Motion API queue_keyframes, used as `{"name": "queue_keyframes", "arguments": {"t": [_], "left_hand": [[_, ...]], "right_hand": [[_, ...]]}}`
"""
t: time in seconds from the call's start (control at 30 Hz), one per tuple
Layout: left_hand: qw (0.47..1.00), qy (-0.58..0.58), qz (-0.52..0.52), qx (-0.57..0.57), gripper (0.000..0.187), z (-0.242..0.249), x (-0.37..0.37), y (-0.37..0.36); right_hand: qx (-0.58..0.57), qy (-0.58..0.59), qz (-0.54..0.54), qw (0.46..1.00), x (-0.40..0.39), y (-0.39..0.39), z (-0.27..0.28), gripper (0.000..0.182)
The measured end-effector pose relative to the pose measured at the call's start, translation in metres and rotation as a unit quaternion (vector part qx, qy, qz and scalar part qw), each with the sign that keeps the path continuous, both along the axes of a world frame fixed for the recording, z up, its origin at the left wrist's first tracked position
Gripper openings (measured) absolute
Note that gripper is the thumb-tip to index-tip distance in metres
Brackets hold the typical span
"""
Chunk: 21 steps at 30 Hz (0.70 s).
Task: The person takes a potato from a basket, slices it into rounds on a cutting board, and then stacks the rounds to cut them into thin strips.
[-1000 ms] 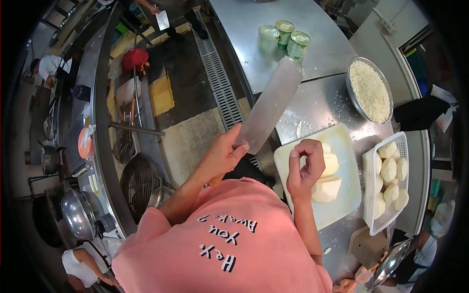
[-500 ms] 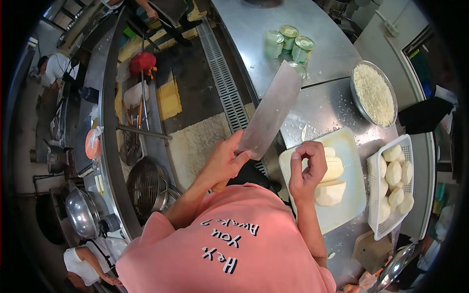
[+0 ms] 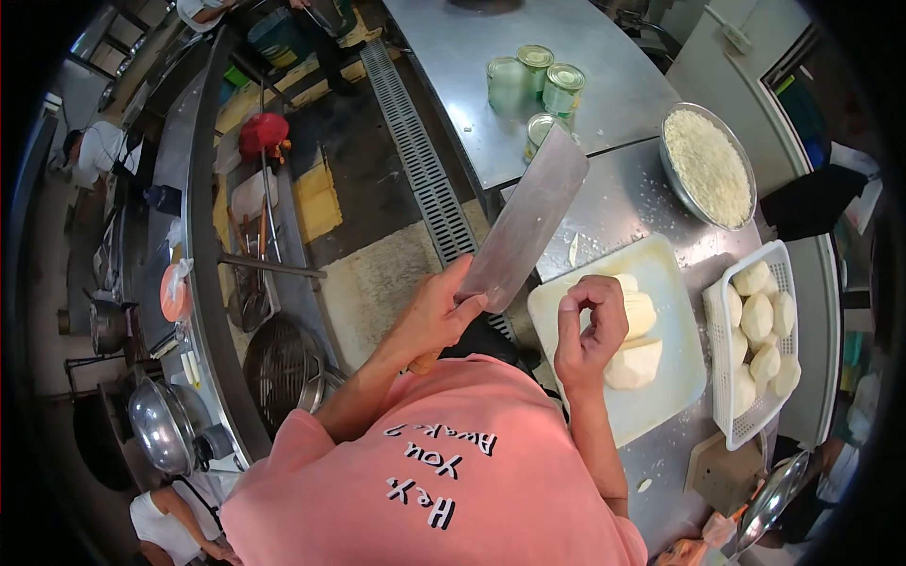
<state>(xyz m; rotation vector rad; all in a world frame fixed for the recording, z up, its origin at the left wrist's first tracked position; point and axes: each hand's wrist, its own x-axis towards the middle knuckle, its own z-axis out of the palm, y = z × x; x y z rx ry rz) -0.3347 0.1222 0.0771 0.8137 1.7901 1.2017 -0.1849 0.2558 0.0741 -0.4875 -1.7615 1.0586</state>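
My left hand [image 3: 436,319] is closed around the wooden handle of a wide cleaver [image 3: 528,224], its blade raised toward the table. My right hand [image 3: 593,328] is curled in a loose fist, with nothing visible in it, over the left part of a white cutting board [image 3: 665,391]. Beside its fingers on the board lie a sliced peeled vegetable [image 3: 639,314] and a cut pale chunk [image 3: 634,364]. My right hand partly hides them.
A metal bowl of shredded white food [image 3: 706,168] and a white basket [image 3: 747,429] of peeled vegetables stand on the right. Several cans [image 3: 563,90] stand farther back. A drain grate [image 3: 415,141] crosses the floor. Other people work at the left and top.
The view has shifted slightly, so the board, cans, bowl and basket appear a little farther left. Both hands keep nearly the same pose, with the cleaver still held.
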Motion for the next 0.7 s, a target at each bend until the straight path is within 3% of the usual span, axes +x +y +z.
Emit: {"name": "queue_keyframes", "arguments": {"t": [0.7], "left_hand": [[0.997, 0.020, -0.067, 0.028, 0.026, -0.009, 0.004, 0.019]], "right_hand": [[0.001, -0.008, -0.047, 0.999, 0.014, 0.005, -0.002, 0.010]]}}
